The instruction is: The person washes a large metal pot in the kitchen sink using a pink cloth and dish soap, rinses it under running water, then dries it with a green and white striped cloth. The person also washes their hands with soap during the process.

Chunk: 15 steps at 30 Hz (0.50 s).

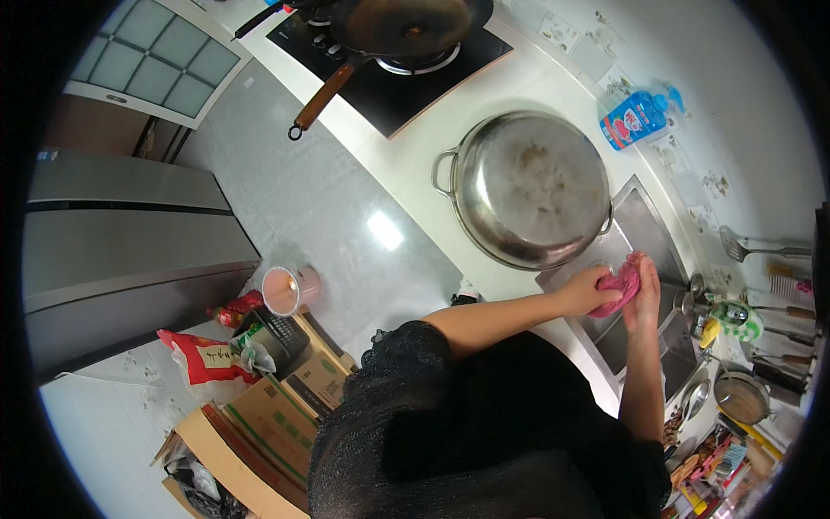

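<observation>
Over the steel sink (639, 217), both of my hands squeeze a bunched pink cloth (619, 290) between them. My left hand (589, 292) grips the cloth's left side, and my right hand (643, 292) is wrapped on its right side. Beside the sink, a large two-handled stainless steel pan (532, 188) lies upside down on the white counter (402, 152), its stained base facing up and its edge overlapping the sink. A blue bottle with a pump top (632, 120) lies near the tiled wall.
A wok (405, 26) with a wooden handle rests on the black gas hob (382, 97). Ladles and turners (788, 311) hang along the right wall. A pinkish bin (288, 290) and cardboard boxes (275, 422) stand on the floor behind, near a grey fridge (123, 246).
</observation>
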{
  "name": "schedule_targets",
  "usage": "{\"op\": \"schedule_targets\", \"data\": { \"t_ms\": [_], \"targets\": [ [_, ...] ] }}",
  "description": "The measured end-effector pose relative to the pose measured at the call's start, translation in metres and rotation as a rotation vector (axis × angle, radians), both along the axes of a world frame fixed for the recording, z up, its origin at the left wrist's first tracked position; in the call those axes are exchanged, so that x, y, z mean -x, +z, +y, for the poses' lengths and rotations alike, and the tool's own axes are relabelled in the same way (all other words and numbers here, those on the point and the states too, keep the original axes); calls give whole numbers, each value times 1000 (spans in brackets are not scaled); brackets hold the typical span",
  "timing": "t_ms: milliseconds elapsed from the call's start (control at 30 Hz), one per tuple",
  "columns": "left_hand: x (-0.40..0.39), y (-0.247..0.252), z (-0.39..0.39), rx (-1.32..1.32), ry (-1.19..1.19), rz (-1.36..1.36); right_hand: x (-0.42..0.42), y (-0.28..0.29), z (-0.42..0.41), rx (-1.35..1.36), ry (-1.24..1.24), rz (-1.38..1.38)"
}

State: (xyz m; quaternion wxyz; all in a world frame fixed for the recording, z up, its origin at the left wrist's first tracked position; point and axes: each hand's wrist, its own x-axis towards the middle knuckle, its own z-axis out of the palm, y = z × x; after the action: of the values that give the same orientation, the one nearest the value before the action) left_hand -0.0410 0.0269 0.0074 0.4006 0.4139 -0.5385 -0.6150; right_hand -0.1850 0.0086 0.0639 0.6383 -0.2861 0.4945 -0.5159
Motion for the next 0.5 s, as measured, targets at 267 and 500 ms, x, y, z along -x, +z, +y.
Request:
{"op": "schedule_targets", "data": {
  "t_ms": [267, 500],
  "targets": [
    [1, 9, 3, 42, -17, -65, 30, 4, 30, -27, 275, 296],
    [-9, 4, -7, -560, -28, 427, 87, 27, 48, -124, 481, 592]
  ]
}}
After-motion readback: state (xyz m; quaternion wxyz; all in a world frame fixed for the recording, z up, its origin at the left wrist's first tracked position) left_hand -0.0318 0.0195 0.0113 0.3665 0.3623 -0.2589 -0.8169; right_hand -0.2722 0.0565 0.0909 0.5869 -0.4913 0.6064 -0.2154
